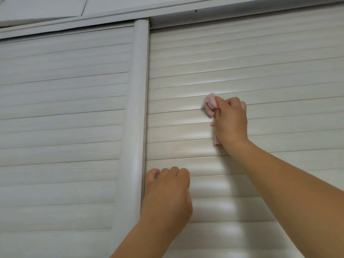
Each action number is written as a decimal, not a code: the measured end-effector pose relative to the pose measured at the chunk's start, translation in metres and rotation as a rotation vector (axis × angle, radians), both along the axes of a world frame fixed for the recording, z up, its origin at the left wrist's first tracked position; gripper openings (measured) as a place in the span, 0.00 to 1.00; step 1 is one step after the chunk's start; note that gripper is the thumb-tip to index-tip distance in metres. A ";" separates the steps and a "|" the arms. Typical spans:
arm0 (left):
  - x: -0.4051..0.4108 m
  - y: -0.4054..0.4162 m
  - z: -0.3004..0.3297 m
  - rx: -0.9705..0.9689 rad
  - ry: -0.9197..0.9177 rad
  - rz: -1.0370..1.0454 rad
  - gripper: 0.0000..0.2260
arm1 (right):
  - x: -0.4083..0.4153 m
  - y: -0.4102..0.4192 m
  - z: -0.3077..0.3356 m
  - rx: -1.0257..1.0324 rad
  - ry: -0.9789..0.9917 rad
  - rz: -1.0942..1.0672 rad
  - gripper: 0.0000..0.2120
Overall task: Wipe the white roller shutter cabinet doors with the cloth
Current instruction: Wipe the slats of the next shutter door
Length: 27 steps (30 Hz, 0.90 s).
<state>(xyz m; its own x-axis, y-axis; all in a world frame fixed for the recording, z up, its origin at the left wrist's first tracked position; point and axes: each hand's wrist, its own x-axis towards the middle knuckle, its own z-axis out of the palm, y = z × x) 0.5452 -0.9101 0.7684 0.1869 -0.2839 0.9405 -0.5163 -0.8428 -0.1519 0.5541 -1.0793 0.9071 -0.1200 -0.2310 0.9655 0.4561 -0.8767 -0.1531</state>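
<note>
Two white slatted roller shutter doors fill the view: the left door (63, 112) and the right door (270, 75). My right hand (230, 120) is closed around a bunched pink and white cloth (210, 103) and presses it against the right door's slats, near the middle of the frame. A strip of the cloth hangs out below the palm. My left hand (167, 190) rests lower on the right door, fingers curled against the slats beside the post, holding nothing.
A rounded white vertical post (138, 108) separates the two doors. A white top rail (167, 10) runs across above them, with ceiling panels beyond.
</note>
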 end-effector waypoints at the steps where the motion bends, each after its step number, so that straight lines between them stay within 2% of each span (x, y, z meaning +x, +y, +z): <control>1: 0.003 0.000 -0.001 -0.013 -0.062 -0.031 0.09 | 0.004 0.007 0.004 0.008 0.010 0.043 0.11; 3: 0.007 0.000 -0.004 -0.025 -0.179 -0.058 0.09 | 0.013 0.018 0.010 0.014 0.004 0.083 0.11; 8: 0.005 0.002 -0.007 0.003 -0.277 0.009 0.11 | 0.023 0.053 0.010 -0.151 0.013 0.050 0.13; 11: 0.005 0.006 -0.011 0.013 -0.271 0.038 0.11 | 0.024 0.071 0.001 -0.378 0.043 0.144 0.09; 14: 0.004 0.013 -0.016 0.001 -0.250 0.054 0.11 | 0.024 0.074 -0.009 -0.644 0.097 0.077 0.13; 18: 0.002 0.019 -0.023 -0.004 -0.246 0.028 0.11 | 0.020 0.062 -0.025 -0.805 0.160 0.057 0.16; 21: 0.001 0.019 -0.032 0.000 -0.234 0.023 0.11 | 0.013 0.055 -0.043 -0.881 0.187 0.017 0.16; 24: 0.001 0.017 -0.037 -0.009 -0.232 0.015 0.10 | 0.007 0.046 -0.066 -0.892 0.309 -0.007 0.16; 27: -0.006 0.014 -0.044 0.007 -0.195 0.007 0.11 | 0.000 0.033 -0.091 -0.910 0.249 0.081 0.17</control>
